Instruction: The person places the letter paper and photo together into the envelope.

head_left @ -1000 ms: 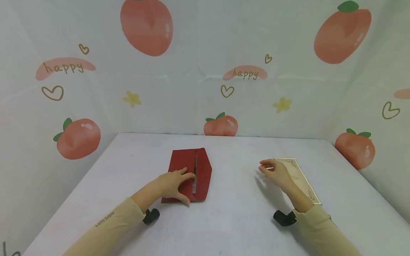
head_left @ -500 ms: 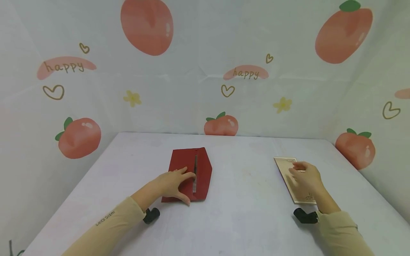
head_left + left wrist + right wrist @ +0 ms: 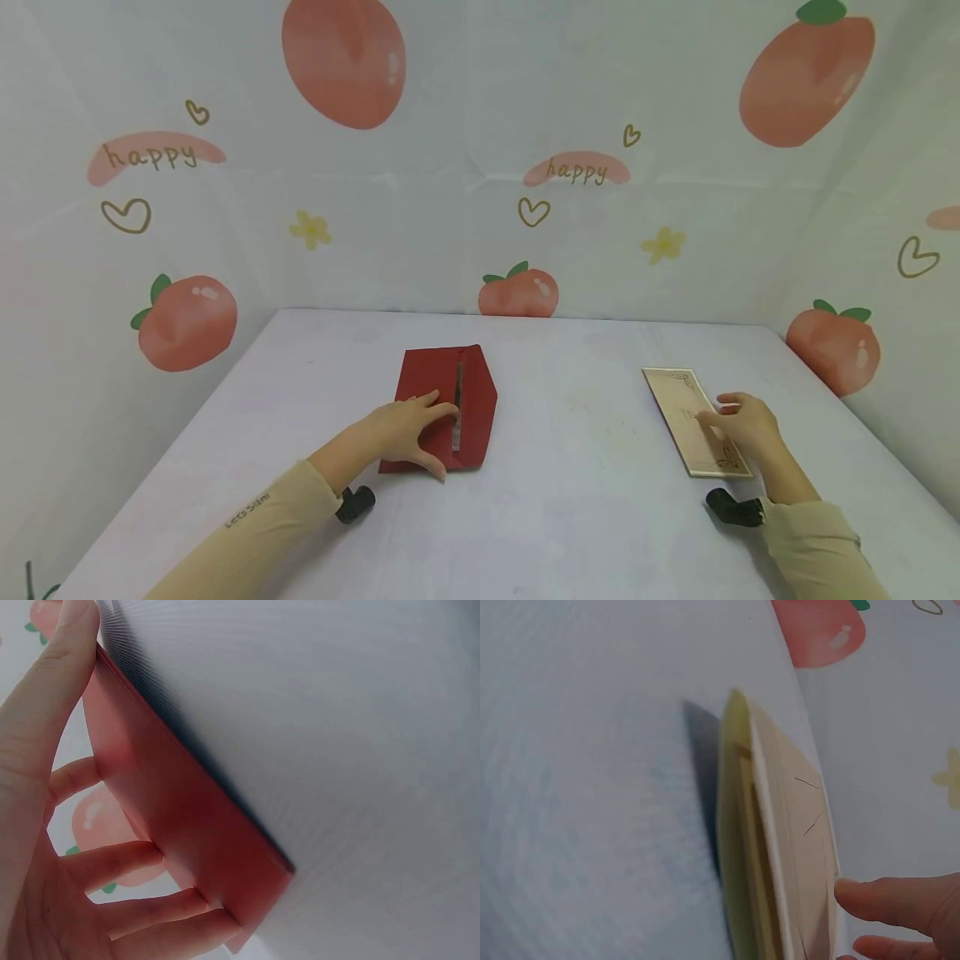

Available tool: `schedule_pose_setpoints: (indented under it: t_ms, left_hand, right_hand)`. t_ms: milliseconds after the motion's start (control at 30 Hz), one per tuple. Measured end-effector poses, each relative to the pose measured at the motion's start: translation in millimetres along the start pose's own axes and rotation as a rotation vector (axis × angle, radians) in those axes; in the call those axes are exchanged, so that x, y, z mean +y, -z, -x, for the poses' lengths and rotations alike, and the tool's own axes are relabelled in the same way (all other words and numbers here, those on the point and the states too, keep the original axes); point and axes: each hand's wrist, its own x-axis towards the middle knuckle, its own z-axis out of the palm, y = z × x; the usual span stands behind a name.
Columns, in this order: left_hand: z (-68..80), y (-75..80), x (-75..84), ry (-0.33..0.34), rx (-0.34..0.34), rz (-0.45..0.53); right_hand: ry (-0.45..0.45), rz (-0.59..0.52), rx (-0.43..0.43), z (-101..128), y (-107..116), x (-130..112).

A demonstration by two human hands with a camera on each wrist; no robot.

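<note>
Around you hangs a pale backdrop (image 3: pixel 465 208) printed with peaches, hearts and small flowers, with the word "happy" readable twice on it, and before you lies a plain white worktop (image 3: pixel 570 500). Your left hand (image 3: pixel 408 433) lies flat with its fingers spread on a red envelope (image 3: pixel 465 392), covering the envelope's near left part; the flap stands open past your fingertips, and a thin pale strip along the fold is too small to make out. In the left wrist view the envelope is cut off by the frame, with only its near edge and underside showing. Well apart to the other side, your right hand (image 3: pixel 746 425) rests its relaxed fingers on the near end of a beige card (image 3: pixel 690 412), hiding its right edge. Dark ornament marks the card's corners, but its faint middle lines cannot be read. Small lettering on your left sleeve (image 3: pixel 247 512) is too blurred to read.
</note>
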Motion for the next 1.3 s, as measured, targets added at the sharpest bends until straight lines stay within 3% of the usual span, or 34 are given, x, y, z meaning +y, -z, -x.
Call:
schedule_pose_setpoints:
  t_ms: [433, 967, 1300]
  left_hand:
    - [-1.6, -2.6, -1.4, 0.010, -0.005, -0.003]
    - [-1.5, -3.5, -1.4, 0.008, -0.001, -0.002]
    - [-1.4, -2.9, -0.8, 0.022, -0.007, 0.005]
  right_hand:
    - [-0.047, 0.027, -0.041, -2.7, -2.4, -2.1]
    - [-0.053, 0.029, -0.002, -2.4, -2.8, -3.2]
    - [0.030, 0.043, 0.047, -2.2, -1.3, -4.3]
